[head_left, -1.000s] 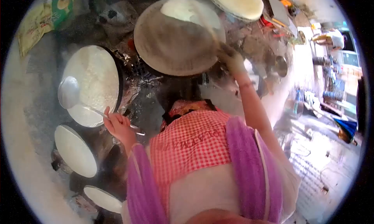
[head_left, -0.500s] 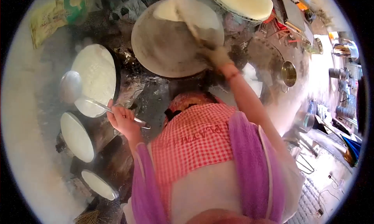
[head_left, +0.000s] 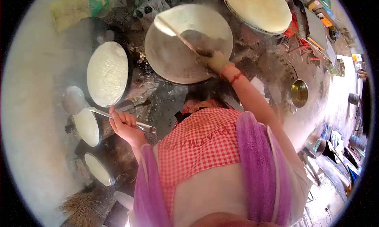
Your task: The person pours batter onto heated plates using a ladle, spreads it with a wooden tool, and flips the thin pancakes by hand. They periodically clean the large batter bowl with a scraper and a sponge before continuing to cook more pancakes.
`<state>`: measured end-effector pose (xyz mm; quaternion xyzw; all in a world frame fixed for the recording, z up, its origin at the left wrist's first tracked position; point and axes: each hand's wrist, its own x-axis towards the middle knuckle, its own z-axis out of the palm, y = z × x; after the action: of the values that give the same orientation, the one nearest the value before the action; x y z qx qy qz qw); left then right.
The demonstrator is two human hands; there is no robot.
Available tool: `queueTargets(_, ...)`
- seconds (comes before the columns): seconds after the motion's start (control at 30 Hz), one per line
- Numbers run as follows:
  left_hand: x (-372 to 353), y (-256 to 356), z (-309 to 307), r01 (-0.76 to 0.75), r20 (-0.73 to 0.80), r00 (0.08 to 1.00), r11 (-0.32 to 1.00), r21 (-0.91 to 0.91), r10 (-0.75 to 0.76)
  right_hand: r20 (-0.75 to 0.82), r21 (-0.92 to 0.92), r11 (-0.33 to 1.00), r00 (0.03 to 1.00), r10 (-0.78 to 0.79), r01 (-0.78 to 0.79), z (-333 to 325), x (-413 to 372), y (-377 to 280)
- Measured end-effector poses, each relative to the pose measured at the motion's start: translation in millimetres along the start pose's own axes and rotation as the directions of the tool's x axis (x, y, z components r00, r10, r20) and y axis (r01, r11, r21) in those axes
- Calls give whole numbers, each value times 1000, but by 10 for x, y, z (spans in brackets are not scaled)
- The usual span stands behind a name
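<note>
My left hand [head_left: 127,126] is closed around the metal handle of a ladle [head_left: 74,100], whose round bowl hangs over the left side. Beside that bowl, a round pan of white bubbly batter [head_left: 107,74] sits in a dark rim. My right hand [head_left: 218,64], which looks covered by a pale glove, is wrapped round a wooden stick-like tool [head_left: 184,40]. The tool reaches over a large round griddle [head_left: 169,61]. Its far end meets a pale sheet of batter [head_left: 197,16] on the griddle's far part. Steam blurs this area.
A pale round flatbread [head_left: 260,10] lies on a round rack at the back right. Two more white-topped pans [head_left: 87,126] stand at the left, near a straw broom [head_left: 85,205]. A pot of yellowish liquid [head_left: 299,93] is on the right.
My right hand has shifted the wooden tool's far end left, to the edge of the pale batter. The ladle stays in my left hand, now lower beside the batter pan. The view has shifted.
</note>
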<state>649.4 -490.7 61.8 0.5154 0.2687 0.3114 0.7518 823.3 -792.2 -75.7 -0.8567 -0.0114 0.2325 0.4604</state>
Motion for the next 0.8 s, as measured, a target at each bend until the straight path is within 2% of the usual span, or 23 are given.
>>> queueTargets(0.03,38,29,23,-4,-7,1000,999,-48,4,41,158,983,994,-103,96,-51,-201,-59)
queueTargets(0.1,88,83,36,-7,-66,998,998,-57,3,88,397,914,995,50,-81,-360,-533,-57)
queueTargets(0.13,132,115,-47,-16,-19,1000,998,-59,15,-80,420,903,995,-60,88,-378,-413,383)
queueTargets(0.17,168,113,-99,-28,29,999,998,-54,30,-246,292,948,968,-56,129,-513,-360,465)
queueTargets(0.23,89,111,-96,-32,-1,999,999,10,32,-186,505,855,982,-25,117,-554,-140,398)
queueTargets(0.27,55,102,-108,-8,4,1000,1000,12,8,-174,521,848,985,-3,94,-404,6,488)
queueTargets(0.3,72,79,-86,2,13,1000,1000,-15,-2,-125,178,971,982,-140,161,-258,249,512)
queueTargets(0.33,98,91,-81,26,36,999,999,-47,-24,-30,-188,952,968,-249,239,-122,386,415)
queueTargets(0.37,140,105,-57,23,39,999,998,-59,-20,153,-143,985,986,-71,93,-319,-82,-450)
queueTargets(0.4,189,119,-30,28,19,999,997,-72,-27,140,-291,943,982,-125,162,-235,-32,-372)
queueTargets(0.47,275,150,-39,35,-12,999,995,-91,-36,137,-464,820,942,-308,336,-270,-83,-233)
queueTargets(0.5,318,167,-74,53,3,999,994,-94,-53,145,-491,751,891,-429,442,-437,-187,-140)
queueTargets(0.57,317,180,-116,59,-1,998,995,-74,-59,16,-370,800,864,-503,473,-817,-76,200)
queueTargets(0.6,329,151,-169,68,-12,998,996,-64,-69,-119,-192,929,933,-341,315,-946,46,252)
queueTargets(0.67,334,129,-243,113,-12,994,993,-35,-113,-155,-11,988,976,-154,154,-1006,256,252)
queueTargets(0.7,335,105,-218,127,-10,992,991,-49,-127,-93,-53,979,976,-199,195,-962,368,156)
queueTargets(0.73,362,89,-196,135,-21,991,991,-25,-136,-43,30,980,980,-196,198,-798,346,-61)
queueTargets(0.77,411,66,-186,130,-20,991,991,-36,-131,7,-413,828,910,-414,380,-637,612,243)
queueTargets(0.8,467,34,-197,145,-1,989,988,-44,-145,52,-334,877,935,-350,346,-569,447,-5)
